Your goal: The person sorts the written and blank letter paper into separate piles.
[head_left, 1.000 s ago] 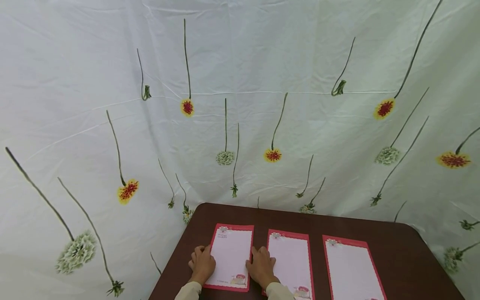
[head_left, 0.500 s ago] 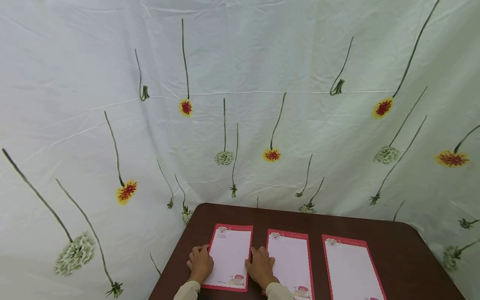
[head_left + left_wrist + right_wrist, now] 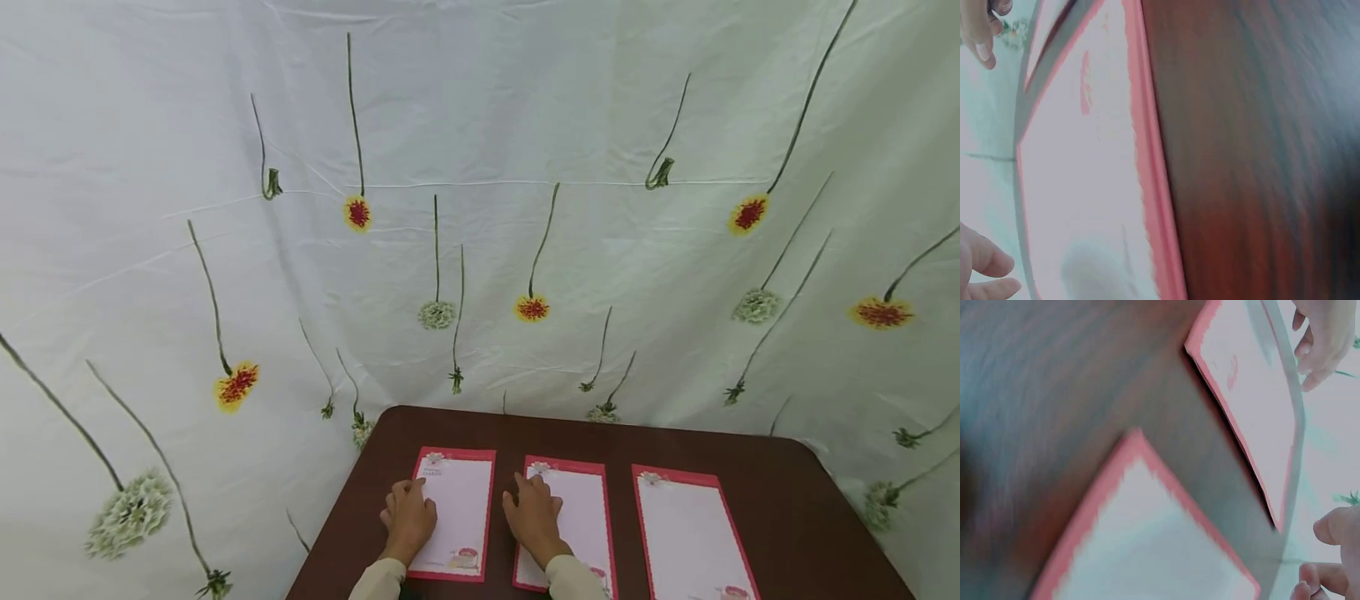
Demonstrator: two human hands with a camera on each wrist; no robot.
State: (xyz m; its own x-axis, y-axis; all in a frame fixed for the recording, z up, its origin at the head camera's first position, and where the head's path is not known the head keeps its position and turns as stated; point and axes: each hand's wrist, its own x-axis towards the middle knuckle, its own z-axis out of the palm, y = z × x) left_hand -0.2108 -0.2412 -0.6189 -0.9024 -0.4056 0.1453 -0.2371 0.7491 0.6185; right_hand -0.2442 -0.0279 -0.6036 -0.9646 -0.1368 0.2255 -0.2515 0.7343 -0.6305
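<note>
Three white paper pads with red scalloped borders lie in a row on a dark brown table: a left pad [image 3: 459, 518], a middle pad [image 3: 579, 504] and a right pad [image 3: 690, 529]. My left hand [image 3: 410, 521] hovers over the left edge of the left pad, fingers relaxed and gripping nothing. Over the left side of the middle pad, my right hand [image 3: 534, 518] overlaps it, its fingers loose and spread. The right wrist view shows my right hand [image 3: 1341, 550] apart from the pads, with the left hand [image 3: 1329, 337] beyond.
The brown table [image 3: 795, 500] has rounded far corners. Behind it hangs a pale cloth [image 3: 480, 108] printed with red-yellow and whitish flowers on stems. Strips of bare table separate the pads.
My right hand has left the left pad's right edge and moved over the middle pad. The left hand has loosened from the left edge and moved slightly inward. The head view has shifted slightly.
</note>
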